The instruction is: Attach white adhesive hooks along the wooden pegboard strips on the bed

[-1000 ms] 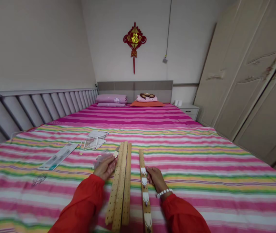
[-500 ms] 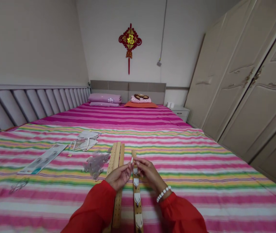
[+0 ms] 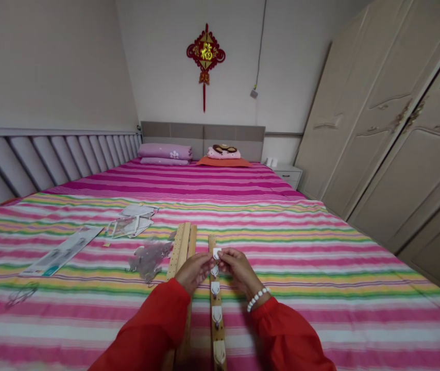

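one bed with a striped cover carries everything. on it lie several wooden strips together, partly behind the left sleeve. a single strip runs between the left hand and right hand, bearing four white hooks. above its far part, the right hand pinches a fifth hook; the left's fingers are bunched beside it, their grip unclear.

Wooden strip: narrow, tan, drilled with small holes; lies lengthwise on the striped bedsheet. Four pale-backed hooks sit in a row along it, metal tips toward the near end; nearest backing creamier. Separate white hook: over the strip, just beyond the row; contact with wood unclear.
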Available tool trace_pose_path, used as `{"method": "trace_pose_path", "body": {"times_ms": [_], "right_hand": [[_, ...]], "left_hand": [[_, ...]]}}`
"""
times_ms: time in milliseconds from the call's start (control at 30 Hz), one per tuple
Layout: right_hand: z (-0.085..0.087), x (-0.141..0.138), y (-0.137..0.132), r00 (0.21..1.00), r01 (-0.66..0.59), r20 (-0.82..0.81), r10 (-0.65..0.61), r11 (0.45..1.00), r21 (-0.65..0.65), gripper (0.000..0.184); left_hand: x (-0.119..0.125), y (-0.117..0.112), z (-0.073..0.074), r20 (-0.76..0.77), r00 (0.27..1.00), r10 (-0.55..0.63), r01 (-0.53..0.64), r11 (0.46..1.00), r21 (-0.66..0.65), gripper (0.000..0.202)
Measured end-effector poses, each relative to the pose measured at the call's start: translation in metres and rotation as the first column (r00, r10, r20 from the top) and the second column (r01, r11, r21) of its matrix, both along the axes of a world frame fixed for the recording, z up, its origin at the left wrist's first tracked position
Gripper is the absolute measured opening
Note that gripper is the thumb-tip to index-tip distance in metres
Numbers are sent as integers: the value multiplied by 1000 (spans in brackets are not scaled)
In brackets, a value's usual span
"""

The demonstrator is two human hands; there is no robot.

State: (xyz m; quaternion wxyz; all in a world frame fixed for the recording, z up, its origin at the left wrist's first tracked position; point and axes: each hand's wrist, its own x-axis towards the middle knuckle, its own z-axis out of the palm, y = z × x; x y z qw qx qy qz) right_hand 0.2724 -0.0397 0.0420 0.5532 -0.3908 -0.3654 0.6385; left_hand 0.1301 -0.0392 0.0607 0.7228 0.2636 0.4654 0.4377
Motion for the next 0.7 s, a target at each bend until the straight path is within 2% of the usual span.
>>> {"method": "trace_pose_path", "body": {"times_ms": [67,167,367,533,700], "right_hand": [[-3,0,6,999,10,35,-10,1000,-14,34],[-6,-2,17,997,48,56,-46,998,-39,32],[-19,-6,32,987,118,117,-110,991,-67,22],[-34,-10,38,980,148,147,-132,983,-107,19],[-40,-12,46,975,165,170,-142,977,-134,21]], "left_hand": [[0,9,-2,-113,993,-28,39,994,100,22],[3,22,-4,-218,976,-29,69,981,180,32],[9,39,-20,-264,963,61,-17,986,168,28],[8,45,-33,-387,919,77,-14,986,164,21],[11,52,-42,-467,879,97,-10,983,184,20]]}}
